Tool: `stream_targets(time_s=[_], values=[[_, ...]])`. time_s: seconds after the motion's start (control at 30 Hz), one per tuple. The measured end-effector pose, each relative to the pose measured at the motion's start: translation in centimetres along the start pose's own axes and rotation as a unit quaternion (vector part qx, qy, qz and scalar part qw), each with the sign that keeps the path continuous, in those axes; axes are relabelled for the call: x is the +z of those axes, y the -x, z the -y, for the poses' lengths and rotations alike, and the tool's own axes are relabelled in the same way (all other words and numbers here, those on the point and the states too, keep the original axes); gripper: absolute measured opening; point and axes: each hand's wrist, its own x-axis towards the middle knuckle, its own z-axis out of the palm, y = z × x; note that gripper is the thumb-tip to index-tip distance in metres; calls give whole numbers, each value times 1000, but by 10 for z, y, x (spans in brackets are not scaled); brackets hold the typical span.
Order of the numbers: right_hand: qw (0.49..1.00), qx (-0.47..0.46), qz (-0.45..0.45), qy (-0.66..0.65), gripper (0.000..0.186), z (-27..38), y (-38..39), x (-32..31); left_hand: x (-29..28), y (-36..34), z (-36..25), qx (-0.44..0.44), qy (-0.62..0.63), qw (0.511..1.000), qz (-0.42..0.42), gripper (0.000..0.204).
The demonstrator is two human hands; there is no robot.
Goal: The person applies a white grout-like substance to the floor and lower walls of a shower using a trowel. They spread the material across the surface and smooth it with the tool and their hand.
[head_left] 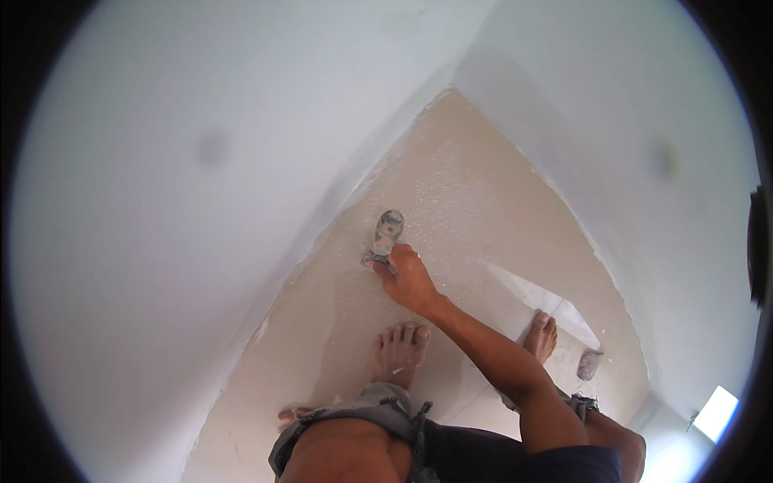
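My right hand (pixel 409 278) reaches out over the tan floor. Its fingers are closed round the near end of a stained grey tool (pixel 387 231) with a rounded far end; its exact kind is unclear. The tool lies low over the floor or on it; I cannot tell which. Shiny streaks and pale flecks cover the floor (pixel 451 181) around it. Beside my left knee, a small bit of skin (pixel 293 414) shows past the shorts' hem, perhaps fingertips of my left hand. The rest of that hand and its arm are hidden.
White walls (pixel 201 266) meet in a far corner, with a ragged edge along the floor. My bare left foot (pixel 397 354) and right foot (pixel 541 336) stand on the floor. A small grey cup-like thing (pixel 590 365) is right of the right foot. A pale patch (pixel 547 299) lies nearby.
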Motion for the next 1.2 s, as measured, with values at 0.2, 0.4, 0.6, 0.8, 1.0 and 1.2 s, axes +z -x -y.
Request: stream_targets(time_s=[0.2, 0.4, 0.6, 0.8, 1.0, 1.2], values=[[988, 61, -131, -62, 27, -24, -77, -85, -5, -2, -4, -21, 16, 1000, 5, 55], [979, 89, -183, 21, 28, -56, -153, -163, -14, -1, -13, -38, 28, 999, 14, 57], [979, 44, -195, 47, 24, -93, -172, -164, -9, -6, -11, -38, 45, 998, 15, 59], [987, 71, -142, 11, 23, -90, -168, -159, 18, -16, 11, 1, 22, 1000, 3, 57], [993, 113, -34, 29, 25, -73, -124, -121, -14, -4, -11, -52, 33, 998, 30, 58], [998, 57, 2, -14, 30, -31, -31, -56, 5, -4, 4, -25, 21, 999, 8, 57]])
